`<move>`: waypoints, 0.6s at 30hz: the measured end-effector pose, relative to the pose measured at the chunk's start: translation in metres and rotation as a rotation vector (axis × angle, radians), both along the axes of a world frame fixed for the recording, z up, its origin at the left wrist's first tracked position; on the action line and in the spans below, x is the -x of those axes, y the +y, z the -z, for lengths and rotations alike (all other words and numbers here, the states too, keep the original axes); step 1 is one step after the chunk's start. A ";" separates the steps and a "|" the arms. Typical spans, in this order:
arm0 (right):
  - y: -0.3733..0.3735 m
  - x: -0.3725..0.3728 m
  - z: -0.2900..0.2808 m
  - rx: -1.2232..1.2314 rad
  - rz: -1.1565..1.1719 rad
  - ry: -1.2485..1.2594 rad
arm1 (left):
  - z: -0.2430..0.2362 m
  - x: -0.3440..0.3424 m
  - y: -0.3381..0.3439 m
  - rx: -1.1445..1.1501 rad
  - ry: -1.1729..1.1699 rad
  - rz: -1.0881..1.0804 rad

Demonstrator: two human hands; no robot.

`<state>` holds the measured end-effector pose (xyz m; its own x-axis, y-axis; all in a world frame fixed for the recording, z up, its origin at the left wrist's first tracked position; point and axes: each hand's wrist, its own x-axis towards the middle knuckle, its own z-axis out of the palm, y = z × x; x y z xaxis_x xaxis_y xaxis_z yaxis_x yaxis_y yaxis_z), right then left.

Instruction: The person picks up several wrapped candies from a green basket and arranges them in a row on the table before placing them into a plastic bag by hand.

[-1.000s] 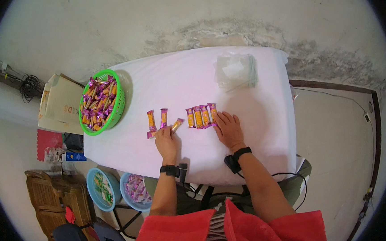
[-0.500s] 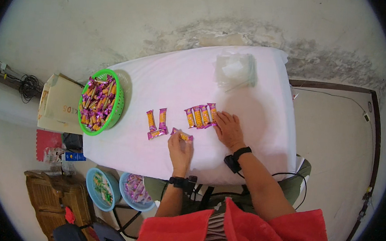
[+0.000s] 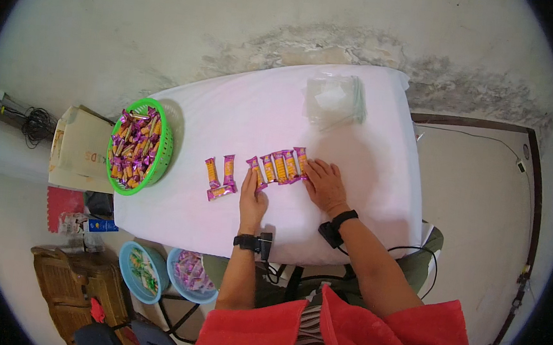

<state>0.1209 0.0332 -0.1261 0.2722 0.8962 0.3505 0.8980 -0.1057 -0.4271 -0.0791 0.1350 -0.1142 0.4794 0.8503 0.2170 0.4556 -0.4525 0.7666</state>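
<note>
1. Just now, the row of wrapped bars (image 3: 280,167) has grown from four to five: the newest bar (image 3: 258,174), lying askew near the left hand half a second ago, now stands at the row's left end.
2. We see the left hand (image 3: 252,204) against that newest bar, its fingers along the bar's left side; whether thumb and fingers pinch it or merely nudge it, we cannot tell.
3. Our right hand (image 3: 327,186) has stayed at the row's other end, palm down, fingers extended beside the last bar and not closed around anything, so the row now lies between both hands.
4. To the left, three loose bars remain apart from the row: two roughly upright in view, (image 3: 212,172) and (image 3: 228,168), and one lying crosswise below them (image 3: 221,192).
5. Farther left on the white-covered table (image 3: 248,119), we have the green basket (image 3: 167,152) heaped with similar bars; clear plastic bags (image 3: 332,103) lie toward the far edge.
</note>
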 end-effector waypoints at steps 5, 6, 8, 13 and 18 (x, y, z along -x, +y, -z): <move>0.000 -0.001 0.000 0.022 -0.001 0.000 | -0.004 -0.005 0.000 0.103 -0.036 -0.001; 0.000 -0.001 -0.001 0.016 -0.001 0.002 | -0.003 -0.004 0.001 0.070 -0.011 -0.013; 0.001 0.000 -0.001 0.010 -0.003 0.005 | 0.000 -0.004 0.002 0.050 -0.019 -0.028; 0.002 0.001 -0.006 0.069 -0.007 0.002 | 0.001 -0.006 -0.002 -0.019 -0.038 -0.074; 0.000 -0.001 0.002 0.041 0.004 0.008 | -0.017 -0.001 -0.003 -0.248 0.108 -0.175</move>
<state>0.1217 0.0336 -0.1282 0.2787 0.9085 0.3115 0.8942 -0.1272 -0.4291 -0.0782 0.1319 -0.0968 0.3623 0.8495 0.3836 0.6157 -0.5271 0.5858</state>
